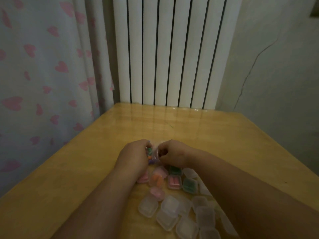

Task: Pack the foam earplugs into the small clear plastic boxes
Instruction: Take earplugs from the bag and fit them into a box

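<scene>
Nearest the lens: both bare forearms, coming in from the bottom edge and meeting over the middle of the table [82,152]. Between and under them, a loose cluster of empty boxes [170,207], clear and lidded, touching one another. They sit close to the body, probably as stock within easy reach.

Just beyond lie the filled boxes [174,182]. Pink, green and orange show through the plastic. They are grouped apart from the blank ones, likely to keep finished work separate. The task looks part done, with more boxes blank than filled.

Further out, the hands meet on a small clear bag [153,155]. The earplugs [149,153] are inside it, seen as green, orange and purple bits.
- Left hand [133,156]: fingers curled round the bag's left side, bearing its weight just above the table.
- Right hand [172,153]: fingers bent, fingertips pinching the bag's right edge.

Holding opposite sides suggests the bag mouth is being pulled open, or a plug worked out. Blur hides which. No plug is visibly free in either hand.

Low light and glare on the clear film make the bag's opening hard to find.

Background: white radiator [169,49] behind the table, heart-print curtain [43,66] to the left, cracked wall [276,66] to the right.
</scene>
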Demonstrator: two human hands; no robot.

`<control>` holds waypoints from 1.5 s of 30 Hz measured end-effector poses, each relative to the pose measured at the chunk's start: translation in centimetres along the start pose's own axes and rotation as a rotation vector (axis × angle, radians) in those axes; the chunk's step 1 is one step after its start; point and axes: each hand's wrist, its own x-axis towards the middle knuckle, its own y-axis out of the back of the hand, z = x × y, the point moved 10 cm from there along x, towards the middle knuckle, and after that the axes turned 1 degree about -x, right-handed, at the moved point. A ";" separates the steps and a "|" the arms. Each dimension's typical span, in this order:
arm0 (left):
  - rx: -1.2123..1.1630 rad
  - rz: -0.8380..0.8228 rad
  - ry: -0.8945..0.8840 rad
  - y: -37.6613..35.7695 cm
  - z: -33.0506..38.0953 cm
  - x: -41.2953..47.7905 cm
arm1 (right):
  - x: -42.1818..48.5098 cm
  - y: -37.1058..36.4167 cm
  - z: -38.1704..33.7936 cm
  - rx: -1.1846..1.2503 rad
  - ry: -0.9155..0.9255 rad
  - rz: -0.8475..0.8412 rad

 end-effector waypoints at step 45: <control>-0.021 0.022 0.025 -0.1 -0.4 0.2 | -0.3 -0.8 0.3 0.365 0.035 0.009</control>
